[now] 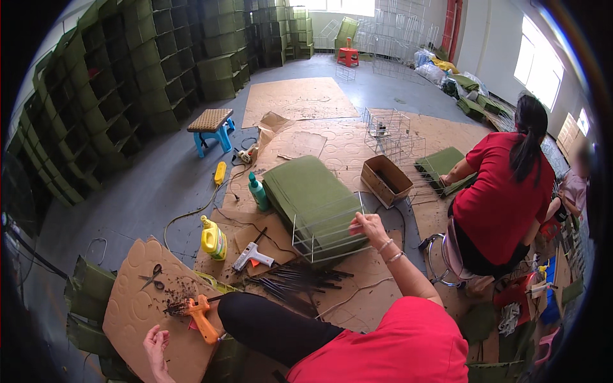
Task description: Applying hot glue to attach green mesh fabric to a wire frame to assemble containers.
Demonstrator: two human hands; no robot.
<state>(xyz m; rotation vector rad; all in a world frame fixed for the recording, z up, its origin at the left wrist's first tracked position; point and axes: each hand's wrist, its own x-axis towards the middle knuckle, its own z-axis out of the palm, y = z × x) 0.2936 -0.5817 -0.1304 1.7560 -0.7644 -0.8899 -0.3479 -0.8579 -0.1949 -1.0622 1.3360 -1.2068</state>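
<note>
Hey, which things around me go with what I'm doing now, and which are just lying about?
Likely in use:
wire frame, held in your right hand
green stack, seen through the frame
orange glue gun, near your left hand

Probably just lying about:
blue stool with woven seat
red stool, far back

The blue-grey floor (150, 198) is partly covered by flat brown cardboard (300, 96). A blue stool (211, 124) with a woven-look top stands left of centre, a red stool (348, 56) farther back. Bright daylight fills a window (538, 59) in the pale right wall (483, 48) and a far window (341, 6); red uprights (452, 29) rise toward the back.
</note>
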